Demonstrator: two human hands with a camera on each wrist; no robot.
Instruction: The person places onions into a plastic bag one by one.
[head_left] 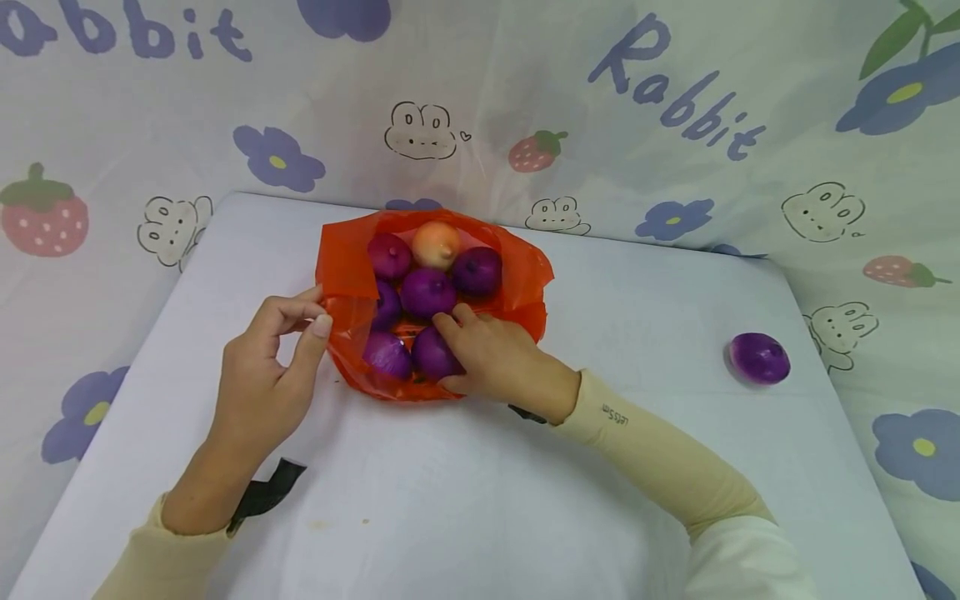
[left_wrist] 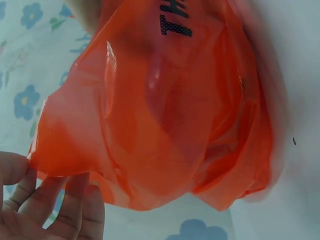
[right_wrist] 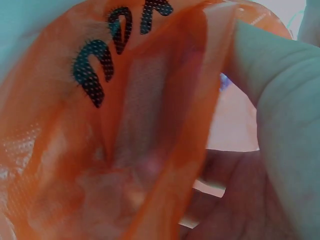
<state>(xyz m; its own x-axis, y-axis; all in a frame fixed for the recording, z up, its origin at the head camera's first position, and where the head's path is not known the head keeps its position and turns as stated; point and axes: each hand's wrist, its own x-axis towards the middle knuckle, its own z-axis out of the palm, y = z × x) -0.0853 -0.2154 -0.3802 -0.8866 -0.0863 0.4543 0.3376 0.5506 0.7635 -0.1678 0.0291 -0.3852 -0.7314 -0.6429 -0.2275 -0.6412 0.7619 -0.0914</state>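
An orange-red plastic bag (head_left: 525,287) lies with its mouth spread, holding several purple onions (head_left: 428,292) and one yellow onion (head_left: 437,245). At the bag's left side, my left hand (head_left: 266,375) pinches the rim between thumb and fingers; the left wrist view shows the thin plastic (left_wrist: 135,125) at those fingertips. My right hand (head_left: 498,354) reaches over the near right rim into the bag, its thumb and fingers round a purple onion (head_left: 433,353) that it partly covers. In the right wrist view the bag wall (right_wrist: 145,125) hides that onion.
Another purple onion (head_left: 760,358) lies alone toward the right edge of the white table (head_left: 465,500). Behind the table hangs a cloth (head_left: 480,75) printed with rabbits, flowers and strawberries. A black strap end (head_left: 270,492) sticks out by the left wrist.
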